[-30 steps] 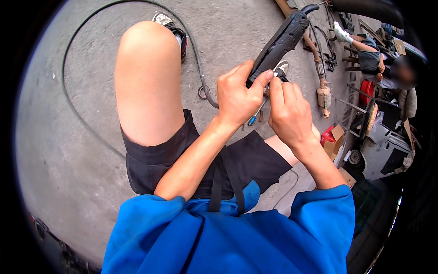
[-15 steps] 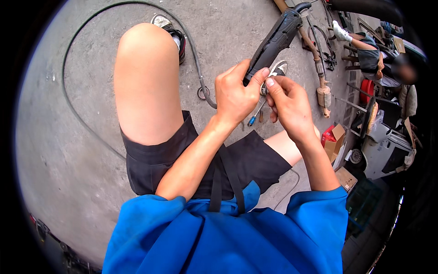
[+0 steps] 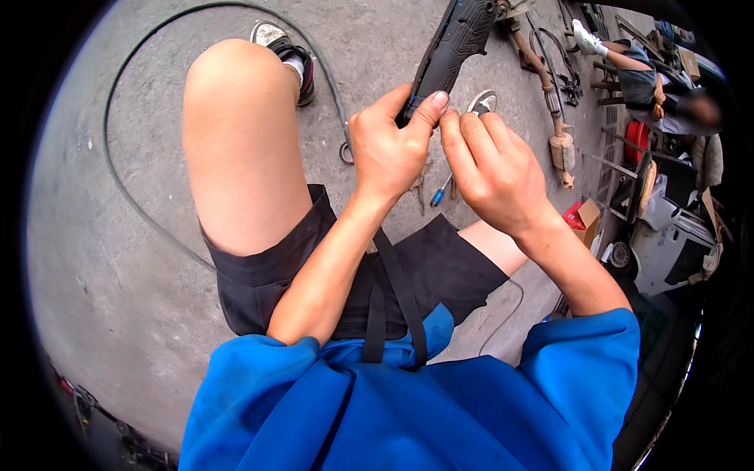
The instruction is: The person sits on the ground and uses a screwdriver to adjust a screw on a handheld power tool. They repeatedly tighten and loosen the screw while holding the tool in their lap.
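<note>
My left hand (image 3: 386, 149) is closed around the lower end of a long black moulded plastic piece (image 3: 452, 59) with raised ridges, its thumb on the near end. The piece slants up and right, and its far end runs out of the picture. Close beside that thumb, my right hand (image 3: 495, 169) has thumb and fingertips pinched together. Whatever sits in the pinch, if anything, is hidden. Below the hands, a thin tool with a blue handle (image 3: 437, 198) lies on the floor between my legs.
A dark hose (image 3: 108, 118) loops over the concrete on the left. An exhaust pipe with a bulging canister (image 3: 562, 151) lies to the right. Farther right are a red and brown carton (image 3: 586, 220), a red round object (image 3: 637, 140) and a seated person (image 3: 640, 86).
Both hands have shifted slightly, the left one up and leftward with the black piece. My right hand has turned, its back now facing up, and its fingers are bunched more tightly.
</note>
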{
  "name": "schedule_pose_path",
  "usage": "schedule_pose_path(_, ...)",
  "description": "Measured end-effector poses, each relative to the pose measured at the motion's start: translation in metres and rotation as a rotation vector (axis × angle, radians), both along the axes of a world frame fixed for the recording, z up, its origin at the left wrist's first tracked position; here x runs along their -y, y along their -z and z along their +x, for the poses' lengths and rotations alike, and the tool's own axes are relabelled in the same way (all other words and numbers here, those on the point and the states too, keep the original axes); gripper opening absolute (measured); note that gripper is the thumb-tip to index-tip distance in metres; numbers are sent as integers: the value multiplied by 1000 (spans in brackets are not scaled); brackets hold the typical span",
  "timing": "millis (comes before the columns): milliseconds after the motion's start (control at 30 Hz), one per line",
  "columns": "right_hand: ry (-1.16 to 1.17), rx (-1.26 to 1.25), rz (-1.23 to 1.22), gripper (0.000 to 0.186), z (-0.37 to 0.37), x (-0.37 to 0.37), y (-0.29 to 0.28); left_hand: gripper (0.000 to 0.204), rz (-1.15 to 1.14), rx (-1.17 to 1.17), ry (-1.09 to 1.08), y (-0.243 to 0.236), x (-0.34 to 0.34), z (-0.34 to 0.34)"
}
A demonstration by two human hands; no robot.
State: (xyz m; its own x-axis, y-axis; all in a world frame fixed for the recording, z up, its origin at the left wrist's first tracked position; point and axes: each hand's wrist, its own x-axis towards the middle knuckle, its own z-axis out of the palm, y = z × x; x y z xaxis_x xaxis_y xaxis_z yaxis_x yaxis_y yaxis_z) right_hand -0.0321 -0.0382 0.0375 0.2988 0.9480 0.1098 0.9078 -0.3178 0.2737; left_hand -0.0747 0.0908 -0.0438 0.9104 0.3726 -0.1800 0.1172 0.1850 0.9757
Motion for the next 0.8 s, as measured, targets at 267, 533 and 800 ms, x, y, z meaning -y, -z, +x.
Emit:
schedule_pose_path(267,101,-30,-82,30,2,-1,2,28,15,-44,-17,1,2,3)
schedule_pose_path(533,761,-526,359,13,-18,-18,23,27,32,-71,-23,12,8,-2)
schedule_pose_path(800,1414,-1270,723,31,-15,-25,6,28,25,11,-37,11,15,-1)
